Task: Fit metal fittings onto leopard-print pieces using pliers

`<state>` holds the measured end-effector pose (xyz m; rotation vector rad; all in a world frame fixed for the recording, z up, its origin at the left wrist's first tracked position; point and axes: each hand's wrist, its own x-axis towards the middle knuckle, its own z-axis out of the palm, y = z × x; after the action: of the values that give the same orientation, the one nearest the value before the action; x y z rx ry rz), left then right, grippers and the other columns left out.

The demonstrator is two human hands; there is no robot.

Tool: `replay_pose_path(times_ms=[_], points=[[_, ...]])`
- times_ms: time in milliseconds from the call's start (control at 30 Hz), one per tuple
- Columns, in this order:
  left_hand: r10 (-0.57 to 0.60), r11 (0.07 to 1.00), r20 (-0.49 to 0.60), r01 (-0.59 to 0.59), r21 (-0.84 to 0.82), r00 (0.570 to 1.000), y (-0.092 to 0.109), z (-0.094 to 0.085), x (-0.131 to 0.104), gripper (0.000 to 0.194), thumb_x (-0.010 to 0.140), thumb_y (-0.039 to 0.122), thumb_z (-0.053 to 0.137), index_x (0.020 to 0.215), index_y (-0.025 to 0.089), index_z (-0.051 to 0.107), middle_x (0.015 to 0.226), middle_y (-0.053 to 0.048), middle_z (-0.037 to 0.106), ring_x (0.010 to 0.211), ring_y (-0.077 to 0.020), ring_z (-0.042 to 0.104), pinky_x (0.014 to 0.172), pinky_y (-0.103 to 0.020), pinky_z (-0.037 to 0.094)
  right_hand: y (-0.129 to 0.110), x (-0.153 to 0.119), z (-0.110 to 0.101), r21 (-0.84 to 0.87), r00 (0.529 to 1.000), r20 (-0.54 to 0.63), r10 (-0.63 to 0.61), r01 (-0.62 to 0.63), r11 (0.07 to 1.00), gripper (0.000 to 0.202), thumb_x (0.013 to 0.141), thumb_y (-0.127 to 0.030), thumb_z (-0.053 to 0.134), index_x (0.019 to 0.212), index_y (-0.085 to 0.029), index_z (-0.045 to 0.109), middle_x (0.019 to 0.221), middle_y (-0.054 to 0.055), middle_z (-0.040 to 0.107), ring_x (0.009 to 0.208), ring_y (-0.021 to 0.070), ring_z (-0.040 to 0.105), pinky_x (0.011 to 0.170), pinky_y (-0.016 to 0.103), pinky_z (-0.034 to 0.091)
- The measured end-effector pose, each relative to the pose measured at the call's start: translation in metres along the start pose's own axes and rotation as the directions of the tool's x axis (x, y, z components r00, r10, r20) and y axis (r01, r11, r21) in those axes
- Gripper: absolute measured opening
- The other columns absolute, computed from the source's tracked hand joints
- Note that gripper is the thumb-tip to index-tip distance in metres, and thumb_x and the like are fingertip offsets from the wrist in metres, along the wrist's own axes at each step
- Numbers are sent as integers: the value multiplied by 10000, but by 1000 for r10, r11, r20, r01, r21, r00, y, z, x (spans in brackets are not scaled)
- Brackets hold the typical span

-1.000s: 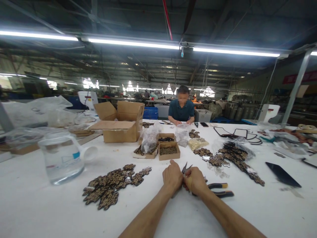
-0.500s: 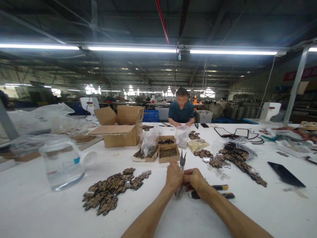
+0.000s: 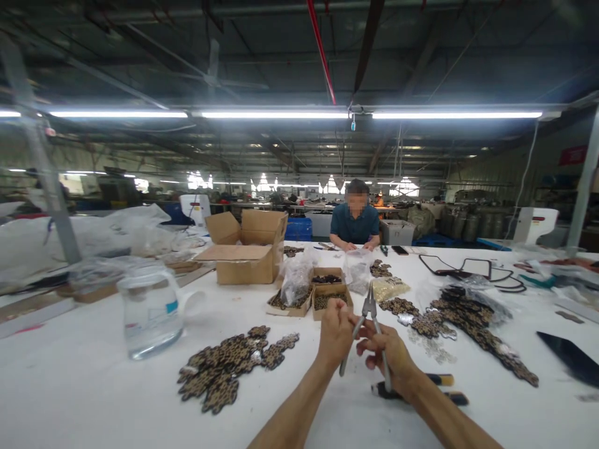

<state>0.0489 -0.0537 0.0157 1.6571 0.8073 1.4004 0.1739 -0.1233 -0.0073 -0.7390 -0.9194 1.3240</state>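
Note:
My right hand point(image 3: 395, 357) holds grey metal pliers point(image 3: 369, 304), jaws pointing away from me and handles spread apart. Close beside them on the left is my left hand point(image 3: 336, 333), its fingers pinched together; whatever is between the fingertips is too small to make out. Under my right wrist lie two black-and-yellow handled tools point(image 3: 440, 379), partly covered by the arm. Just beyond my left hand stands a small cardboard box point(image 3: 322, 313) of little brass-coloured pieces. Leopard-print patches point(image 3: 219, 368) lie in a pile to the left.
More leopard-print patches point(image 3: 486, 333) and loose small clear pieces point(image 3: 433, 348) are on the right. A water jug point(image 3: 150, 315) stands left, near an open carton point(image 3: 246, 265). A black tablet-like slab point(image 3: 568, 355) lies far right. Across the white table point(image 3: 140, 405) sits a person point(image 3: 355, 218).
The pliers' handles, earlier close together, are now spread in my right hand. My left hand has come off the pliers' side slightly. The whole view has shifted right and down.

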Motion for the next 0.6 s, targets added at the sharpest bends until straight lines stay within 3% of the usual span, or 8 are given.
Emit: replay_pose_path(times_ms=[133, 267, 433, 600], points=[[-34, 988, -52, 26, -155, 998, -6, -19, 20, 200, 850, 374, 565, 817, 188, 501, 656, 20, 615, 452, -90, 524, 436, -196, 383, -10, -6, 1, 6, 992, 63, 114, -114, 993, 569, 506, -93, 534, 1058, -134, 666, 1023, 147, 712, 891, 252, 660, 454, 203, 459], [-76, 976, -91, 56, -210, 993, -13, -36, 31, 172, 801, 328, 610, 799, 184, 515, 585, 44, 561, 412, -65, 429, 370, -162, 296, -18, -15, 9, 45, 938, 216, 270, -286, 957, 611, 442, -39, 518, 1024, -120, 682, 1070, 173, 723, 1001, 326, 674, 732, 401, 577], [-92, 959, -76, 68, -277, 993, -13, -42, 32, 166, 782, 313, 622, 806, 191, 513, 576, 50, 552, 397, -63, 401, 335, -155, 268, -20, -28, 23, 45, 900, 306, 310, -339, 940, 621, 468, -36, 532, 1063, -118, 689, 1021, 161, 725, 1026, 375, 670, 581, 327, 568], [-93, 966, -77, 71, -250, 993, -12, -40, 32, 156, 765, 295, 633, 791, 184, 527, 584, 42, 565, 388, -61, 407, 324, -158, 274, -21, -37, 32, 20, 892, 298, 339, -361, 933, 644, 451, -19, 520, 1068, -100, 686, 1090, 193, 721, 1068, 381, 664, 753, 417, 577]])
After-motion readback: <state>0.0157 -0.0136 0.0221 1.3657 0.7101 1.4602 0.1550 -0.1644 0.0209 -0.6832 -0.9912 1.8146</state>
